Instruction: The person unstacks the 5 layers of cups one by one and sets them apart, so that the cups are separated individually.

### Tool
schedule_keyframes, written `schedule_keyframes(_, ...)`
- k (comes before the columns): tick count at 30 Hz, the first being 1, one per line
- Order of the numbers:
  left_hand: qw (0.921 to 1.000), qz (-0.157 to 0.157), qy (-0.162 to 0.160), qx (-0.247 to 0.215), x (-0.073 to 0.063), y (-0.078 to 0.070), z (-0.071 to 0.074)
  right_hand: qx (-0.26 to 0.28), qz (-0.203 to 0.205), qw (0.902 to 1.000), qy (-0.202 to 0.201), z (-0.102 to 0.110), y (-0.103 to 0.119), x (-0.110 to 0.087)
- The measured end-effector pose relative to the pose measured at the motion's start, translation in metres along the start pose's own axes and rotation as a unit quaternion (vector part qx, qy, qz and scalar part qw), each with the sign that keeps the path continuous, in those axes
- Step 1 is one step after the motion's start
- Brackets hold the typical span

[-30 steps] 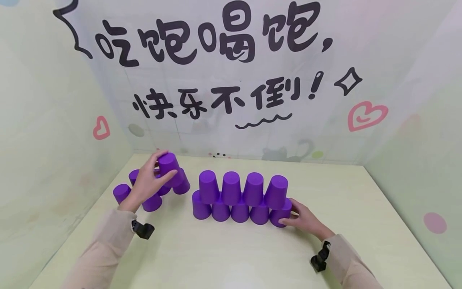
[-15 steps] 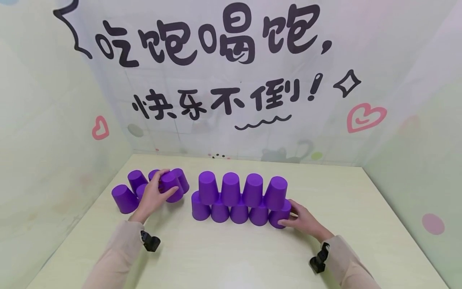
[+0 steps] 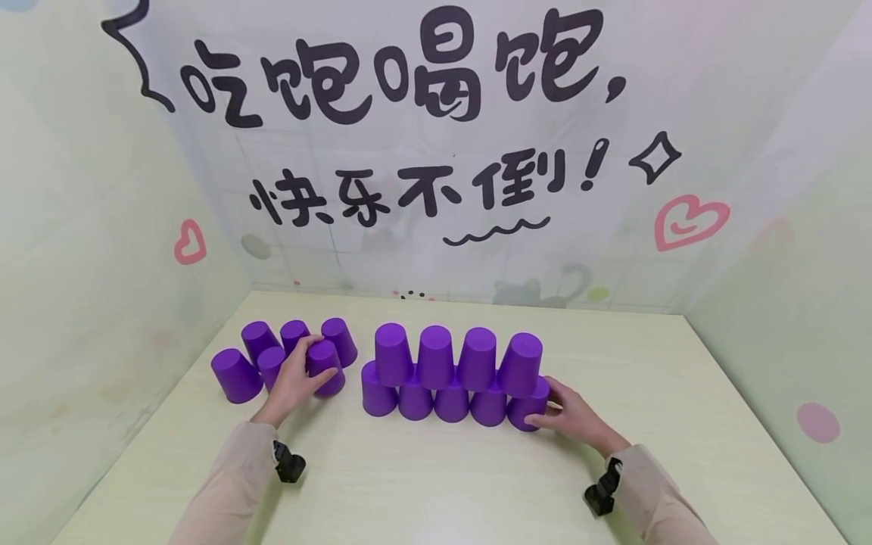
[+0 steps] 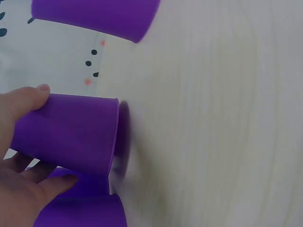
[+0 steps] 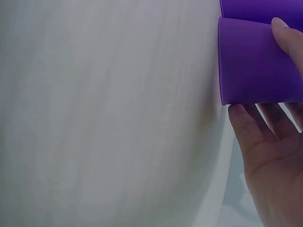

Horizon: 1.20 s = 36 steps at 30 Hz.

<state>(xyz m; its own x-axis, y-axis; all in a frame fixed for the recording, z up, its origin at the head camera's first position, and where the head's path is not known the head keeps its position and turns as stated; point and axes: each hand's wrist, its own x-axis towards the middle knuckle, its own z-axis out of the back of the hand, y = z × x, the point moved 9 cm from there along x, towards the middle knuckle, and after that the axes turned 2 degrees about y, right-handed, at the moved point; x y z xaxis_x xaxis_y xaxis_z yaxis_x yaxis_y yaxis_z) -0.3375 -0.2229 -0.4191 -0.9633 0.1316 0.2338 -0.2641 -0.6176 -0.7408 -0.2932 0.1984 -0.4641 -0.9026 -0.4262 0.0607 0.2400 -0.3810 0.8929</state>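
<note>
My left hand (image 3: 294, 384) grips an upside-down purple cup (image 3: 326, 369) at the front of the left group, its thumb on the near side. In the left wrist view this cup (image 4: 66, 132) has its rim at or just above the table; I cannot tell whether it touches. Next to a two-tier wall of upside-down purple cups (image 3: 436, 356), my right hand (image 3: 575, 412) holds the rightmost bottom cup (image 3: 524, 409), thumb in front and fingers at its right side. The right wrist view shows that cup (image 5: 255, 61) standing on the table.
Several other upside-down purple cups (image 3: 235, 376) stand loosely grouped at the left. A printed cloth (image 3: 436, 250) rises behind the pale wooden table (image 3: 443, 484). Similar cloth flanks both sides. A narrow gap parts the left group from the cup wall.
My left hand has brought its cup down from above the left group to table level, a little nearer to me. The right hand stays on the end cup.
</note>
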Motion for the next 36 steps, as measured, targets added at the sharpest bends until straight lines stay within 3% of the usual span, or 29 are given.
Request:
schedule_keyframes(28,0.9989,0.017,0.034,0.028,-0.004,0.011,-0.003,-0.001,0.006,1.0000,0.002,-0.001,0.003,0.000)
schedule_keyframes(36,0.9981,-0.010,0.052,0.030,-0.002,-0.005,0.007,-0.001,0.008,1.0000,0.001,0.000,0.004,-0.001)
